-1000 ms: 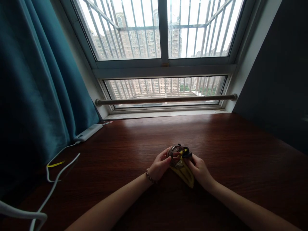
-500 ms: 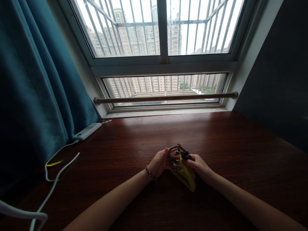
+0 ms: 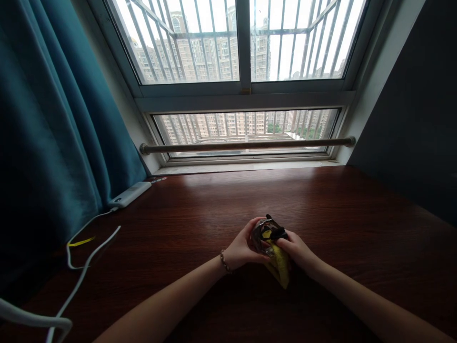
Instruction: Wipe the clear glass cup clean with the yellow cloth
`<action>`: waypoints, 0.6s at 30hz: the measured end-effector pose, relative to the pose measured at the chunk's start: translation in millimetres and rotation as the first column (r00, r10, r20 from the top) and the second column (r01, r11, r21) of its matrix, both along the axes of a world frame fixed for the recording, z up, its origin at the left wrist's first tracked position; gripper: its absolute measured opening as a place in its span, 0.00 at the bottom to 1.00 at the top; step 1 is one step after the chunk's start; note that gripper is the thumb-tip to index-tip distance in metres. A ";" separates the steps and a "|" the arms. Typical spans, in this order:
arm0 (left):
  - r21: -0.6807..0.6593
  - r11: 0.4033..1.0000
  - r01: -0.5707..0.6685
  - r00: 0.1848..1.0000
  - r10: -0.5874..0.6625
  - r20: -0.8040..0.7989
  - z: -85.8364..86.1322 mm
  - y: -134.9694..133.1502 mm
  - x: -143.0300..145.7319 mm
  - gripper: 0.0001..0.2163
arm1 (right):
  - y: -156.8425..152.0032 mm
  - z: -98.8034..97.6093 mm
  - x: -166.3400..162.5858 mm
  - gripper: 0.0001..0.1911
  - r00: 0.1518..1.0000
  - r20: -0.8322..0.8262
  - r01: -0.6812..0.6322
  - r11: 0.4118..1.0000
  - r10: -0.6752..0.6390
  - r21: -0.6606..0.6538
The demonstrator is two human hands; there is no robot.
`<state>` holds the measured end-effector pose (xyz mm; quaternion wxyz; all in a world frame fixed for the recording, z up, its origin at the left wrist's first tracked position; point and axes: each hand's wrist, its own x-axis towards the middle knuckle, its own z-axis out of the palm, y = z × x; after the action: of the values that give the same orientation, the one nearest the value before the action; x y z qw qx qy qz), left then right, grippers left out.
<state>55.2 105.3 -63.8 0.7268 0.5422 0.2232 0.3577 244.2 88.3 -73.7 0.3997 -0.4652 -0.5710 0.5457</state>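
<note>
Over the dark wooden tabletop, my left hand [image 3: 246, 247] is wrapped around the left side of a shiny, see-through round container [image 3: 257, 234], fingers over the top and thumb below. Its exact kind is hard to make out in the dim light. At its right side is a black piece [image 3: 276, 233], whose kind I cannot tell. My right hand [image 3: 298, 250] is closed at that side, gripping a yellow cloth [image 3: 281, 264]. Part of the cloth shows inside the container's opening and the rest hangs below. The right fingertips are hidden behind the cloth and the black piece.
A white power strip [image 3: 131, 194] lies at the back left by the blue curtain [image 3: 85, 119]. White cables [image 3: 84, 271] and a thin yellow strip [image 3: 82, 242] lie on the left of the wooden tabletop [image 3: 200, 205]. A barred window with a rail [image 3: 246, 145] stands behind.
My left hand has shifted its hold, its fingers now reaching over the top and its thumb across the front. The container and cloth have turned slightly and moved a little right.
</note>
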 end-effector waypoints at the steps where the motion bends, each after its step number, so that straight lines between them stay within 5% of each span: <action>1: 0.014 1.000 0.010 1.000 -0.010 0.007 1.3 -0.8 0.3 0.42 | -1.5 1.3 -0.1 0.20 0.999 0.032 -0.003 1.000 0.002 0.011; 12: 0.188 0.980 0.069 0.988 -0.041 -0.148 18.5 -7.7 -11.5 0.35 | -15.5 7.6 -7.4 0.10 0.981 0.193 -0.032 0.960 -0.023 0.277; 18: 0.068 0.996 0.059 0.994 -0.052 -0.100 14.4 -8.2 -11.5 0.25 | -23.8 15.9 -9.2 0.08 0.977 0.215 -0.048 0.953 -0.019 0.300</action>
<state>43.7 97.1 -49.4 0.7049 0.5907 0.2307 0.3178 234.9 64.5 -57.8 0.3984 -0.4502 -0.6914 0.4008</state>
